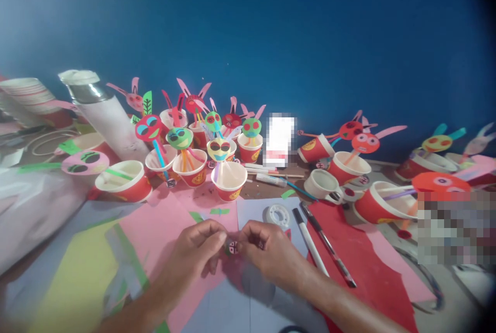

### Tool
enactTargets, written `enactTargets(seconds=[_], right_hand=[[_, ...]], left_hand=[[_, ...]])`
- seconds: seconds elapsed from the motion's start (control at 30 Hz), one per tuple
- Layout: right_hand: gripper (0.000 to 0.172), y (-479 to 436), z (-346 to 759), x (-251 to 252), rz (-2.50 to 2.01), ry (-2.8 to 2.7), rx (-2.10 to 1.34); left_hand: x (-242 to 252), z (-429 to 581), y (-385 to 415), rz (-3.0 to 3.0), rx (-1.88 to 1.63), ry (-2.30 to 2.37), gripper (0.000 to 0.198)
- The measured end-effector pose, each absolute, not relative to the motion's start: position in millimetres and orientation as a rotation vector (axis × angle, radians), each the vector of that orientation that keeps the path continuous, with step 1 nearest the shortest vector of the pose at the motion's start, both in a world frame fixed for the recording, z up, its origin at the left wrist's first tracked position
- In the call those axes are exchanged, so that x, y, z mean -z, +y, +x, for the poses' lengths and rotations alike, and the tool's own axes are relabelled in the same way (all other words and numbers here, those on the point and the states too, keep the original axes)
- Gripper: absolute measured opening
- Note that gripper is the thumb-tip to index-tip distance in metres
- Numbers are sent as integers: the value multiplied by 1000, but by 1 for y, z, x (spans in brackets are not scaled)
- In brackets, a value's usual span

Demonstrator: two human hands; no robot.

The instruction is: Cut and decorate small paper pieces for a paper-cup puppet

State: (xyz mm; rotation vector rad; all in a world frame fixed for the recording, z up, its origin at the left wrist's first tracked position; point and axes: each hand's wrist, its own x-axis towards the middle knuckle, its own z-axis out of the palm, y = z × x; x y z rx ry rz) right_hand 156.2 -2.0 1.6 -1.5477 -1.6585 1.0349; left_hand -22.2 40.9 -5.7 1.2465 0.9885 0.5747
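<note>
Close together over the coloured paper, my two hands meet at a small round paper piece with dark marks on a pale pink face. My left hand pinches its left side between thumb and fingers. The fingers of my right hand are closed at its right edge; another small dark-marked bit shows by them. Just beyond the hands lies a roll of clear tape. To the right are a white marker and a dark pen, partly on red paper.
Red paper cups holding paper faces on sticks line the back. A white flask leans at left, near stacked cups. A white mug stands right of centre. Pink paper and yellow paper lie left.
</note>
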Motion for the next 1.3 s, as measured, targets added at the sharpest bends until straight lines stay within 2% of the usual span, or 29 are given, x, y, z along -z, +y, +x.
enactTargets(seconds=[0.23, 0.43, 0.67, 0.9, 1.0, 1.2, 1.3], right_hand=[[17, -4, 162, -1, -1726, -2002, -551], [17, -5, 160, 10, -1758, -2159, -332], [17, 5, 176, 8, -1784, -2055, -274], [13, 15, 191, 4, -1767, -1824, -366], [32, 19, 196, 1, -1740, -1754, -371], [83, 43, 197, -13, -1604, -1804, -408], [98, 61, 190, -17, -1556, -1847, -421]], left_hand=[[3, -26, 50, 1185, -763, 1104, 30], [-2, -25, 53, 1150, -830, 1103, 28], [-3, -32, 57, 1058, -908, 998, 24], [-4, -30, 61, 959, -926, 928, 21], [-1, -30, 61, 953, -890, 954, 21], [5, -31, 63, 1002, -877, 964, 22], [6, -31, 63, 1021, -863, 974, 24]])
